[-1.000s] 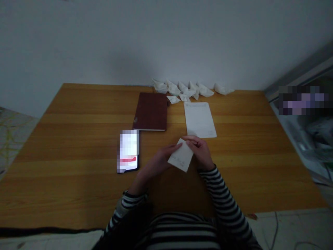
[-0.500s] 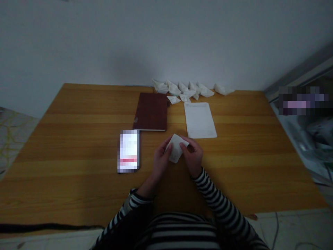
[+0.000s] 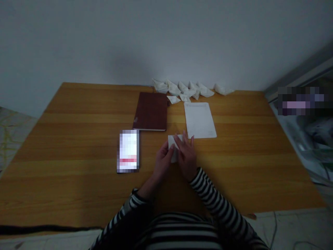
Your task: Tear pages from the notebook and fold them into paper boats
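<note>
Over the front middle of the wooden table, a small folded piece of white paper [image 3: 171, 141] is pinched in my left hand [image 3: 163, 158], with the thumb on its upper face. My right hand [image 3: 187, 158] lies across the right part of the paper, fingers stretched and spread apart. Its fingers touch the paper and hide much of it. Beyond the hands, a white lined sheet [image 3: 199, 119] lies flat, with a dark red notebook [image 3: 151, 111] left of it. Several folded paper boats [image 3: 185, 90] are grouped along the wall.
A phone with a lit, blurred screen [image 3: 128, 151] lies left of my hands. The wooden table [image 3: 78, 139] meets a pale wall [image 3: 104, 45] at the back. A black strap or cable [image 3: 47, 228] runs along the front left edge. A glass-sided case [image 3: 312, 139] stands at the right.
The right hand has gone from pinching the paper's right corner to spreading its fingers over it. The paper has turned slightly. The left hand keeps its hold.
</note>
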Tool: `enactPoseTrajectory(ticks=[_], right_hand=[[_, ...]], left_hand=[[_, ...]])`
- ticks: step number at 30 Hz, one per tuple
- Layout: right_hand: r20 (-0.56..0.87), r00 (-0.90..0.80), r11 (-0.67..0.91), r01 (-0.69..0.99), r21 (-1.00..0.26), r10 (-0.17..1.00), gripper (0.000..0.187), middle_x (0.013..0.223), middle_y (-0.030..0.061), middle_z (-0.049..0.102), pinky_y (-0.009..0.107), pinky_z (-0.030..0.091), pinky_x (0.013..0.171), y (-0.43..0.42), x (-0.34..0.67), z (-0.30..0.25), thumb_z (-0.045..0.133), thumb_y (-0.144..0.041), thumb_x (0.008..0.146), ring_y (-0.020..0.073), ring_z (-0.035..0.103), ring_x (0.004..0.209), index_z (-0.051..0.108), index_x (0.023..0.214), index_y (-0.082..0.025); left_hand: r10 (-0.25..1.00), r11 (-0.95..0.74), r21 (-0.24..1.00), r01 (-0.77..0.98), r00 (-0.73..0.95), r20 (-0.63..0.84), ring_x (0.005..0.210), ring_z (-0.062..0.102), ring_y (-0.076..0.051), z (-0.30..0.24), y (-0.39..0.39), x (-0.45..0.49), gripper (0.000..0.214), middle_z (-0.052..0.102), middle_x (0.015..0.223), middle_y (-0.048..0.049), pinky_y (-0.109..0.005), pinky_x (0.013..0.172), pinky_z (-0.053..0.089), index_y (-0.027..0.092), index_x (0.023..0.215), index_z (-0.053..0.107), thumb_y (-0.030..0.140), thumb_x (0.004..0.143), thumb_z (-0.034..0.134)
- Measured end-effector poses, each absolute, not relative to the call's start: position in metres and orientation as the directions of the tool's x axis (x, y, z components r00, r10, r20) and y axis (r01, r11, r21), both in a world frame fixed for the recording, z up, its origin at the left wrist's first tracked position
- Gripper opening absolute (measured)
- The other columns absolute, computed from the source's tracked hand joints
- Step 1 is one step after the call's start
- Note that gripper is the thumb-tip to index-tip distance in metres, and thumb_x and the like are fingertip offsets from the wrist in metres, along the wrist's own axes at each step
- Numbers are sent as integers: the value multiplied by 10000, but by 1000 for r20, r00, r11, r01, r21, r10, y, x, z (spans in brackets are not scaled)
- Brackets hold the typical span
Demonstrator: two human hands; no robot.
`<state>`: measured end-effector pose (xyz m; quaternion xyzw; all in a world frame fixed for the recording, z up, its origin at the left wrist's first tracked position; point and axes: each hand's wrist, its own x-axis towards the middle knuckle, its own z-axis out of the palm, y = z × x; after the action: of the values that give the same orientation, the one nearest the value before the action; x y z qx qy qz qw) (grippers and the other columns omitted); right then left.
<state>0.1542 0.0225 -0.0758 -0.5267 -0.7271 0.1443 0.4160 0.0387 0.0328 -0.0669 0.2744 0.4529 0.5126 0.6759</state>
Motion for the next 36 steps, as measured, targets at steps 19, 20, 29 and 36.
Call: enactPoseTrajectory(ticks=[19,20,29,36], right_hand=[[437,-440,619,600,-507,784,489,1464,106,533,528,202,1242,23,142,-84,351,-139,1015,209,359,1452,426,1494,-204],[441,-441,623,589,-516,782,486,1462,106,534,522,211,1240,23,142,-83,351,-142,1017,205,360,1451,427,1493,-204],[458,-159,471,504,-724,875,476,1399,77,604,517,281,1223,21,143,-81,380,-145,1006,208,523,1350,486,1459,-243],[474,-50,443,454,-773,879,446,1321,62,666,518,337,1202,16,141,-86,446,-158,968,218,642,1222,585,1379,-264]], left_hand=[[819,507,658,-556,74,-569,1113,687,-268,-45,50,16,306,777,1034,-145,-353,952,548,112,933,750,390,857,649],[828,504,669,-547,84,-555,1126,680,-270,-45,51,14,312,774,1051,-143,-353,969,537,114,944,755,392,847,653],[808,582,549,-600,349,-475,1178,644,-262,-46,48,11,342,730,1178,-148,-370,1054,475,93,1111,722,363,937,605],[738,672,462,-579,471,-484,1192,636,-272,-51,45,14,389,719,1205,-146,-389,1059,469,121,1199,685,403,960,562]])
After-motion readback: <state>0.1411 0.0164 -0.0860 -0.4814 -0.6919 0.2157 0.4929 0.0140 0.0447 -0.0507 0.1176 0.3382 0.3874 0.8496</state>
